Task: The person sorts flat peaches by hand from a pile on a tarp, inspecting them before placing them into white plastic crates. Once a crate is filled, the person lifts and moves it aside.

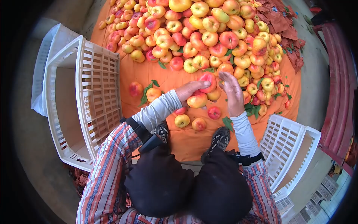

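Observation:
My left hand (189, 89) is closed around flat peaches, its thumb lying against a red one (209, 81). An orange-yellow peach (197, 100) shows just below this hand, and another (214, 95) sits beside it; the fingers underneath are hidden. Close on the right, my right hand (232, 91) is raised with its fingers stretched and nothing visible in it. Beneath both hands, a few loose peaches lie on the orange cloth (171, 145), among them a yellow one (182, 121) and a red one (214, 112).
A large pile of flat peaches (201, 37) with some leaves covers the far side of the cloth. White plastic crates stand at the left (99, 74) and right (279, 145). My shoes (220, 139) rest at the cloth's near edge. Reddish crumpled sheets (274, 18) lie at upper right.

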Available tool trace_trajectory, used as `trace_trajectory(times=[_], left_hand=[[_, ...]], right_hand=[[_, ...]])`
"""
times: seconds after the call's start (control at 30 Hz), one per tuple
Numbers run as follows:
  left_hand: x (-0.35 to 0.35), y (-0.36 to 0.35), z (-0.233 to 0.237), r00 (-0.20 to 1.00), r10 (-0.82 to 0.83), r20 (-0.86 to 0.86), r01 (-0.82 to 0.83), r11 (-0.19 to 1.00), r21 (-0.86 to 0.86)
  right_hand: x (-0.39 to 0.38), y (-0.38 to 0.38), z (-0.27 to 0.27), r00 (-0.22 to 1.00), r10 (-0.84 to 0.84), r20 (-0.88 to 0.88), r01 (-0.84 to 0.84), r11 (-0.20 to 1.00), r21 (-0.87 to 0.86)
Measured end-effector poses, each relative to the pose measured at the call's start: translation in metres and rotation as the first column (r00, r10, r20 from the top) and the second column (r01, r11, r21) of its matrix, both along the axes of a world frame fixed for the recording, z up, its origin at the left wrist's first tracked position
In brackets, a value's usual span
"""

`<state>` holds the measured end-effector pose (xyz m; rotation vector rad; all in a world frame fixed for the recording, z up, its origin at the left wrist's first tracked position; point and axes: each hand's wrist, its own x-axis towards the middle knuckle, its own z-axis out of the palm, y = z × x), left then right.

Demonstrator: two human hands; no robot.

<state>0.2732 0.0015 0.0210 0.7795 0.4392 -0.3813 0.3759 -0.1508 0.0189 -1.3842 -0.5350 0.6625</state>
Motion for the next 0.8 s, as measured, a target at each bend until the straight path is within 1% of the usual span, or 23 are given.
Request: trace_trajectory(times=[0.03, 0.07, 0.1, 0.13, 0.17, 0.2, 0.23, 0.3, 0.33, 0.37, 0.43, 0.5, 0.53, 0.57, 0.6, 0.63, 0.67, 0.7, 0.73, 0.77, 0.8], left_hand=[[-0.001, 0.003, 0.001, 1.000, 0.006, 0.008, -0.006, 1.000, 0.027], [-0.005, 0.004, 0.003, 0.998, 0.064, -0.003, -0.064, 0.998, -0.007], [-0.011, 0.009, 0.006, 0.996, 0.085, 0.007, -0.085, 0.995, -0.059], [-0.021, 0.018, 0.009, 0.995, 0.103, 0.016, -0.101, 0.988, -0.113], [-0.030, 0.026, 0.017, 0.992, 0.123, 0.022, -0.118, 0.979, -0.166], [-0.042, 0.034, 0.028, 0.972, 0.230, 0.056, -0.228, 0.973, -0.036], [-0.058, 0.041, 0.050, 0.938, 0.330, 0.105, -0.340, 0.936, 0.091], [-0.102, 0.063, 0.090, 0.874, 0.457, 0.164, -0.472, 0.879, 0.066], [-0.126, 0.071, 0.113, 0.805, 0.567, 0.175, -0.589, 0.800, 0.114], [-0.152, 0.078, 0.140, 0.692, 0.675, 0.256, -0.718, 0.604, 0.346], [-0.199, 0.094, 0.171, 0.574, 0.724, 0.383, -0.804, 0.408, 0.434], [-0.248, 0.119, 0.185, 0.453, 0.817, 0.358, -0.888, 0.375, 0.267], [-0.273, 0.130, 0.184, 0.389, 0.872, 0.298, -0.915, 0.327, 0.237], [-0.296, 0.140, 0.176, 0.322, 0.917, 0.235, -0.938, 0.276, 0.208], [-0.317, 0.149, 0.165, 0.253, 0.953, 0.168, -0.958, 0.222, 0.182], [-0.335, 0.156, 0.151, 0.212, 0.974, 0.083, -0.962, 0.193, 0.194], [-0.358, 0.166, 0.129, 0.179, 0.984, -0.019, -0.972, 0.180, 0.149], [-0.382, 0.178, 0.108, 0.093, 0.974, -0.205, -0.984, 0.121, 0.130], [-0.414, 0.195, 0.076, -0.003, 0.939, -0.344, -0.987, 0.053, 0.154], [-0.411, 0.187, 0.062, 0.021, 0.979, -0.202, -0.913, 0.101, 0.394], [-0.408, 0.180, 0.061, 0.100, 0.961, -0.259, -0.869, 0.211, 0.448]], right_hand=[[0.001, -0.007, -0.001, 0.998, -0.026, -0.049, 0.024, 0.999, -0.033], [0.001, -0.015, -0.003, 0.994, -0.053, -0.096, 0.046, 0.997, -0.065], [0.000, -0.024, -0.006, 0.986, -0.083, -0.143, 0.070, 0.993, -0.098], [-0.003, -0.033, -0.011, 0.976, -0.095, -0.197, 0.081, 0.994, -0.077], [-0.005, -0.044, -0.012, 0.974, -0.102, -0.204, 0.078, 0.990, -0.121], [-0.007, -0.054, -0.012, 0.972, -0.107, -0.210, 0.073, 0.984, -0.163], [-0.008, -0.063, -0.014, 0.970, -0.109, -0.217, 0.064, 0.977, -0.203], [-0.009, -0.082, -0.028, 0.963, -0.131, -0.236, 0.069, 0.965, -0.254], [-0.009, -0.090, -0.032, 0.962, -0.137, -0.236, 0.065, 0.955, -0.290], [-0.010, -0.095, -0.035, 0.961, -0.143, -0.237, 0.060, 0.944, -0.325], [-0.012, -0.094, -0.042, 0.969, -0.120, -0.217, 0.034, 0.931, -0.362], [-0.011, -0.079, -0.051, 0.984, -0.061, -0.167, -0.008, 0.924, -0.381], [-0.011, -0.066, -0.054, 1.000, 0.007, -0.021, -0.015, 0.918, -0.396], [-0.008, -0.046, -0.057, 0.989, 0.076, 0.128, -0.017, 0.912, -0.410], [-0.004, -0.027, -0.060, 0.951, 0.144, 0.272, -0.015, 0.905, -0.425], [0.000, -0.006, -0.063, 0.880, 0.199, 0.431, 0.010, 0.899, -0.437], [0.007, 0.017, -0.066, 0.779, 0.249, 0.575, 0.036, 0.898, -0.439], [0.016, 0.038, -0.072, 0.688, 0.245, 0.683, 0.102, 0.899, -0.426], [0.025, 0.058, -0.080, 0.584, 0.238, 0.776, 0.168, 0.900, -0.402], [0.032, 0.075, -0.087, 0.467, 0.230, 0.854, 0.234, 0.899, -0.370], [0.036, 0.087, -0.093, 0.479, 0.263, 0.838, 0.251, 0.873, -0.418]])
